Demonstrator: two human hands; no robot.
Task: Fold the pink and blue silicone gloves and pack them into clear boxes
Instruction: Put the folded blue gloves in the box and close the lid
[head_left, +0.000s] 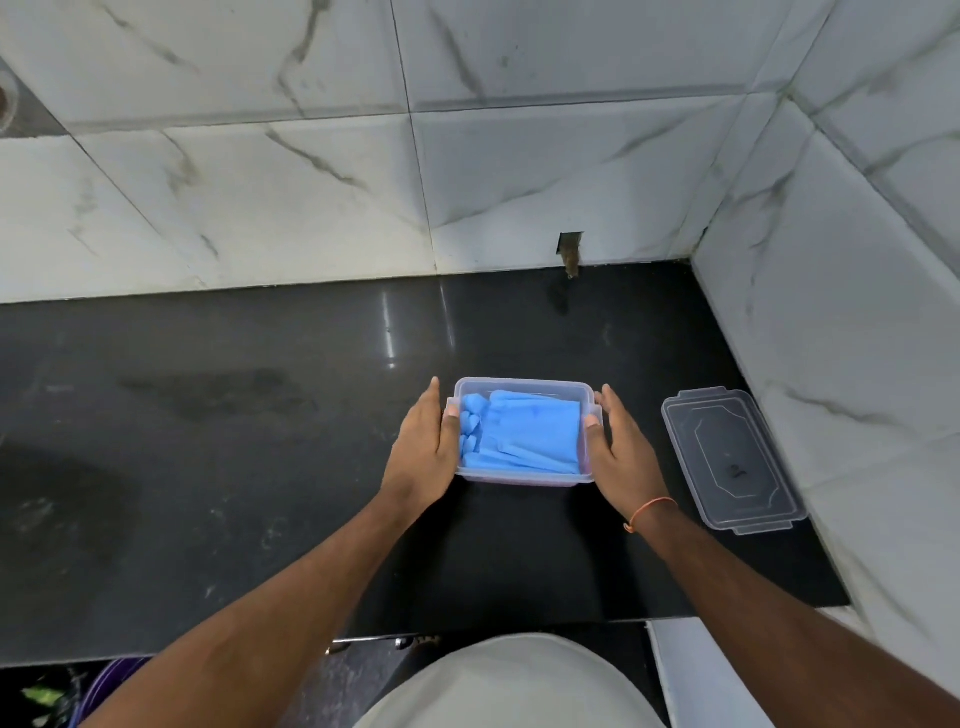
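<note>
A clear box (524, 385) stands on the black countertop, holding folded blue silicone gloves (524, 434). A pinkish tint shows through its near wall below the blue. My left hand (423, 452) lies flat against the box's left side with straight fingers, its thumb tip resting on the rim. On the opposite side my right hand (621, 447) mirrors it, fingers straight and thumb on the right rim. The box's clear lid (732, 460) lies flat on the counter to the right, apart from the box.
The black countertop (260, 467) ends at a marble-tiled back wall (363, 208) and a tiled side wall (857, 364) just right of the lid. The counter's front edge runs near my body. A small notch (570, 252) is cut in the back wall.
</note>
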